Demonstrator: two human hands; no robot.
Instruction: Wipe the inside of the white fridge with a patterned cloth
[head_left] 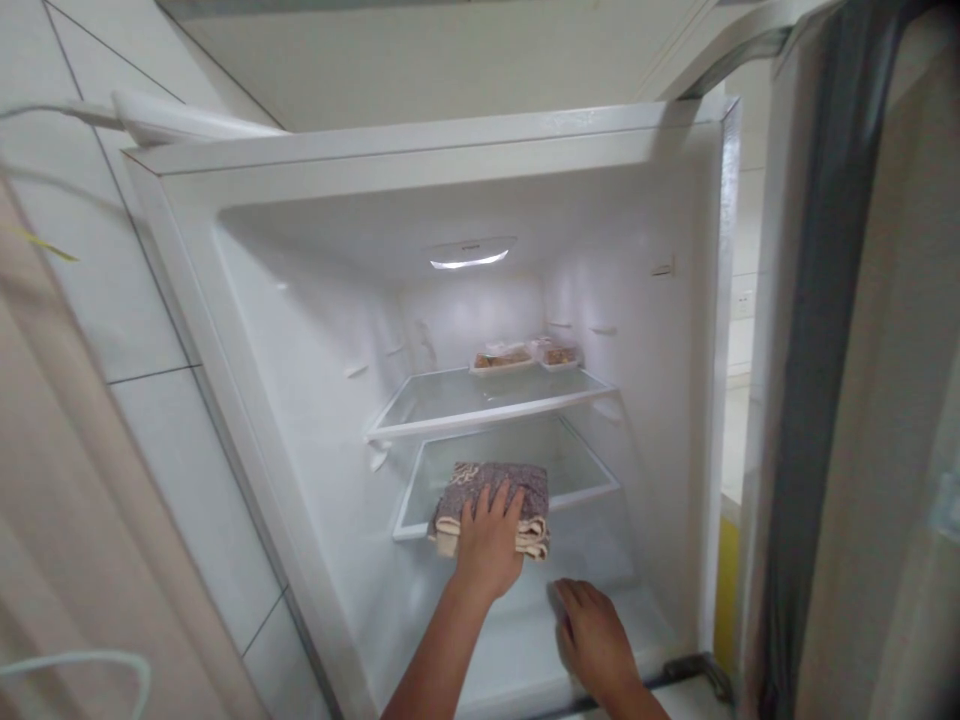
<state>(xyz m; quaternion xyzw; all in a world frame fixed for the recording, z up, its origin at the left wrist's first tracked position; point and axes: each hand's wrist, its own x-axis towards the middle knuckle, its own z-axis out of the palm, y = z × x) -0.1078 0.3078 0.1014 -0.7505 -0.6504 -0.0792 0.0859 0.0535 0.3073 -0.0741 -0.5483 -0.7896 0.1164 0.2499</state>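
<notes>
Folded cloth [499, 474] at lower shelf's [577, 458] near edge. Left hand [491, 548]: fingers spread over it; clamping I can't tell. Right hand [596, 632]: fingers loosely curled. I'd press evenly.

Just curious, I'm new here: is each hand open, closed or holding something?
Left hand: spread on top of the folded cloth; grip can't be told.
Right hand: loosely curled, nothing visible in it; can't tell if closed.
</notes>
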